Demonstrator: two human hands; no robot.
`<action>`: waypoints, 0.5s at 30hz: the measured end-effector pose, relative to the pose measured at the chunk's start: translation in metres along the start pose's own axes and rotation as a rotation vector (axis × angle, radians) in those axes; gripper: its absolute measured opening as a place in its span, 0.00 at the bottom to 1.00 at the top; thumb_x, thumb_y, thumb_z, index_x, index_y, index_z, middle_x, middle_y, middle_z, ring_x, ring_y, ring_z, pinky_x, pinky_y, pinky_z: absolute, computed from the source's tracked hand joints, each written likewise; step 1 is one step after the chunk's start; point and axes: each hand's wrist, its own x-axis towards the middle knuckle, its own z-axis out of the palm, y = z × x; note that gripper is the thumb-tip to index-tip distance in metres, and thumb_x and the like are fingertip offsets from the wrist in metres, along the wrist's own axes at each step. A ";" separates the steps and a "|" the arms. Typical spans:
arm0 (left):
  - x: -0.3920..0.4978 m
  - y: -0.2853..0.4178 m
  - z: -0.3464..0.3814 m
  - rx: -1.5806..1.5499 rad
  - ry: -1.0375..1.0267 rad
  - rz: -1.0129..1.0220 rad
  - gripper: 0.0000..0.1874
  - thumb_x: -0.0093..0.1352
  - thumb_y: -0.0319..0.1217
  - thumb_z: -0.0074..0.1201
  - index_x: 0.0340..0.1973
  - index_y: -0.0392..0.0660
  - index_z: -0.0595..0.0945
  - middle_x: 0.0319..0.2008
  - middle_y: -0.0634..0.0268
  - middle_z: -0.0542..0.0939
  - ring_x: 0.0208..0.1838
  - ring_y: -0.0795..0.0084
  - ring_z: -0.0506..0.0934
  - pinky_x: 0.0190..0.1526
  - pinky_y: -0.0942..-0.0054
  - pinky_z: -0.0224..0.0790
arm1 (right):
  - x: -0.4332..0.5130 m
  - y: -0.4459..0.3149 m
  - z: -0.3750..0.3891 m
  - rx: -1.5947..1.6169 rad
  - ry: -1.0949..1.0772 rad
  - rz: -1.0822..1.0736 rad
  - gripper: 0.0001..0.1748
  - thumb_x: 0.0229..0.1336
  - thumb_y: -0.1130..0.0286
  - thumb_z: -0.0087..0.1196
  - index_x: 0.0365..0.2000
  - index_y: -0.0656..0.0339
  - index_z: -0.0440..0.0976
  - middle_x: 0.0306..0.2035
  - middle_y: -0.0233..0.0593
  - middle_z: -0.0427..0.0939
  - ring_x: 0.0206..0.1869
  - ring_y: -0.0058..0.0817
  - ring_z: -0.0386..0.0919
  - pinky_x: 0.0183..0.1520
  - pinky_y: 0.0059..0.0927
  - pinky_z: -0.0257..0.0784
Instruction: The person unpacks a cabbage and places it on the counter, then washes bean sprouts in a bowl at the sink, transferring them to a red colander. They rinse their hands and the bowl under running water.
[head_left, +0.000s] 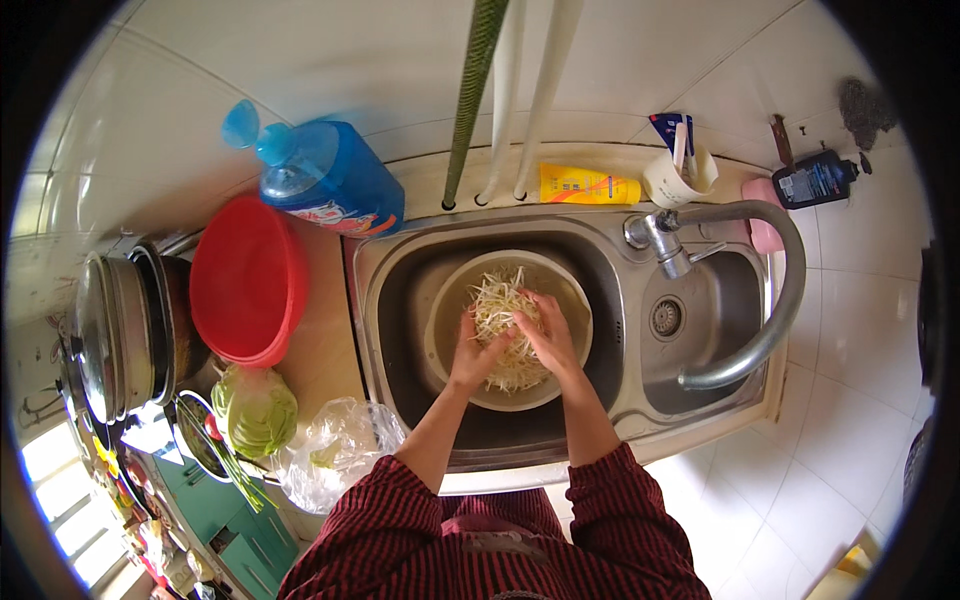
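A pale round basin (442, 330) rests in the larger bowl of the stainless-steel double sink (611, 397). Bean sprouts (499, 300) are heaped inside it. My left hand (477, 352) cups the near left side of the heap, with sprouts between its fingers. From the right, my right hand (551, 334) closes around the same clump, its thumb over the top. Together both hands hold a bunch of sprouts over the basin. More sprouts (517, 375) lie below and between my wrists. The undersides of my fingers are partly hidden by the sprouts.
A chrome faucet (667, 244) with a curved grey spout hangs over the smaller bowl. Left of the sink stand a blue detergent bottle (330, 176), a red plastic basin (247, 285), a cabbage (255, 412) and a clear plastic bag (341, 442). Behind lies a yellow tube (589, 185).
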 end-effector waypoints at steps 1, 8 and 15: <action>-0.004 0.002 0.001 0.009 0.001 0.040 0.40 0.65 0.33 0.66 0.67 0.38 0.60 0.60 0.56 0.70 0.60 0.67 0.72 0.58 0.68 0.69 | -0.003 -0.008 0.000 0.001 0.020 -0.033 0.28 0.62 0.58 0.60 0.58 0.61 0.71 0.53 0.46 0.71 0.58 0.38 0.71 0.61 0.34 0.66; -0.029 0.029 0.018 -0.121 -0.009 0.210 0.40 0.65 0.31 0.66 0.67 0.36 0.60 0.58 0.55 0.68 0.60 0.65 0.72 0.60 0.67 0.67 | -0.024 -0.058 -0.005 -0.120 0.112 -0.228 0.23 0.62 0.64 0.59 0.56 0.60 0.73 0.55 0.45 0.71 0.59 0.40 0.69 0.62 0.39 0.64; -0.066 0.096 0.022 0.388 0.087 0.388 0.46 0.63 0.33 0.69 0.68 0.33 0.56 0.58 0.51 0.66 0.63 0.62 0.69 0.64 0.66 0.65 | -0.044 -0.124 -0.011 -0.127 0.120 -0.328 0.23 0.63 0.63 0.56 0.55 0.62 0.71 0.57 0.46 0.69 0.61 0.40 0.67 0.64 0.38 0.61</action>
